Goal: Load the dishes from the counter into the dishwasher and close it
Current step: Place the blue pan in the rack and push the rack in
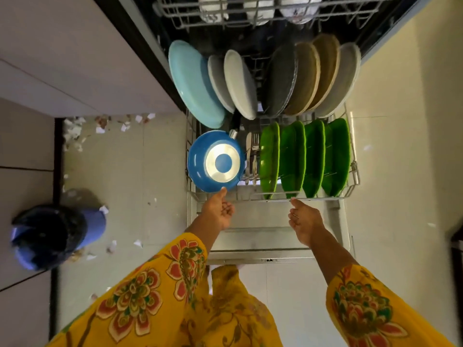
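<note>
- Lower rack [275, 196] pulled out over open door [270, 236], full.
- Blue pan [215, 161] upside down front-left; cutlery [251, 156] beside it; green plates [304, 157] upright on the right.
- Left hand [217, 213] thumb at pan rim, fingers loosely curled.
- Right hand [304, 221] thumb at rack's front rail, holding nothing.

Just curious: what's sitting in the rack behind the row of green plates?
Behind the green plates stand larger round plates: dark grey, tan and pale grey ones. Their lower edges and the rack tines holding them are hidden.
</note>
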A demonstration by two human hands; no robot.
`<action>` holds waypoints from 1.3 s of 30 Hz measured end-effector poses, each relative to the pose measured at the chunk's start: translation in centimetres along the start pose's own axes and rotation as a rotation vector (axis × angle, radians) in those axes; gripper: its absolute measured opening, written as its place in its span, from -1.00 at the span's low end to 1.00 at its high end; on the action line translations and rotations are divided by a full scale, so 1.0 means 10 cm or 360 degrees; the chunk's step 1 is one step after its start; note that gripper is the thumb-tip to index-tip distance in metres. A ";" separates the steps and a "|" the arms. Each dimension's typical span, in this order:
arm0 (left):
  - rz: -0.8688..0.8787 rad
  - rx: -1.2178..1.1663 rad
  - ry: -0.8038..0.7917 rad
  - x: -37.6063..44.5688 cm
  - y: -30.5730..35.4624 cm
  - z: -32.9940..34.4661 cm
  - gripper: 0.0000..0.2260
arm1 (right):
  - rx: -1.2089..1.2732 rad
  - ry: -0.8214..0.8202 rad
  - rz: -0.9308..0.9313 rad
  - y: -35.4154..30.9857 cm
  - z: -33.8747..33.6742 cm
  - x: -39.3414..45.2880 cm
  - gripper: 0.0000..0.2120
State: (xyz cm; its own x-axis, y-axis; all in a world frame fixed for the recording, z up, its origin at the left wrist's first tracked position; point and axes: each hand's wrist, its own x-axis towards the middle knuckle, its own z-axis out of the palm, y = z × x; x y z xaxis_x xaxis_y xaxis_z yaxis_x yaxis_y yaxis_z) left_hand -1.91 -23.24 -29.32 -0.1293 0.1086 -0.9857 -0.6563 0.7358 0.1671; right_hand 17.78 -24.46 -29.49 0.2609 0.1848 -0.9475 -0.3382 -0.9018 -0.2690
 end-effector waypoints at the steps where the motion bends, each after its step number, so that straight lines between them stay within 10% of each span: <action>1: -0.0001 -0.0004 0.0009 0.07 -0.01 0.00 -0.87 | 0.0052 -0.0008 0.0012 0.00 0.04 0.05 -0.84; 10: -0.0057 0.0046 0.0069 0.61 -0.22 0.13 -0.57 | 0.0440 -0.0018 0.0093 0.04 0.39 0.44 -0.73; 39: 0.0159 -0.0299 0.0008 1.11 0.54 0.92 -0.83 | 0.0727 -0.0133 -0.0353 -0.82 1.00 0.94 -0.66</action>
State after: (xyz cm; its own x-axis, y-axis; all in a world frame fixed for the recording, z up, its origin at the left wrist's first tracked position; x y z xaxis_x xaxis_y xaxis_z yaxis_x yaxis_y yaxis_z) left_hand -0.06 -11.91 -39.60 -0.2043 0.1711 -0.9638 -0.7668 0.5841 0.2662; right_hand 13.97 -11.43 -37.96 0.3041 0.3999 -0.8647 -0.6483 -0.5782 -0.4954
